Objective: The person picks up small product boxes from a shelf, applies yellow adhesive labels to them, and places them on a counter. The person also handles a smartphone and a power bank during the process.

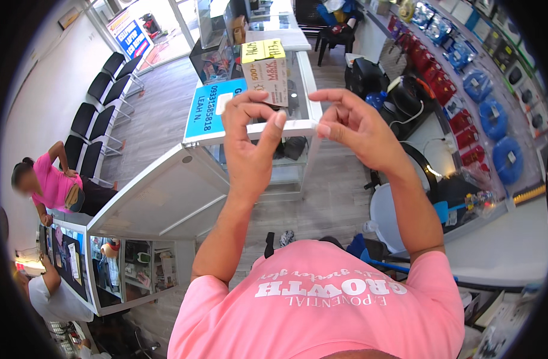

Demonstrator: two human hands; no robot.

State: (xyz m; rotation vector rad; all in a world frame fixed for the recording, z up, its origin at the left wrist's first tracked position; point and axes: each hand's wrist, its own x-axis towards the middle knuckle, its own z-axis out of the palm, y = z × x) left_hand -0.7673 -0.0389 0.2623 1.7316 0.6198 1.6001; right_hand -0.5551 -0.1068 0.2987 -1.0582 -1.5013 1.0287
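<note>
Both hands raised over the display case

Your left hand (247,140) is at the near edge of the display case (299,127), fingers curled close to the thumb; cannot tell whether they touch or pinch anything. Your right hand (361,128), by the near right corner, has thumb and index finger parted, nothing visible between. Brown carton (264,73) sits on top, beyond your left fingers; blue sign (207,107) at the near left corner.
</note>
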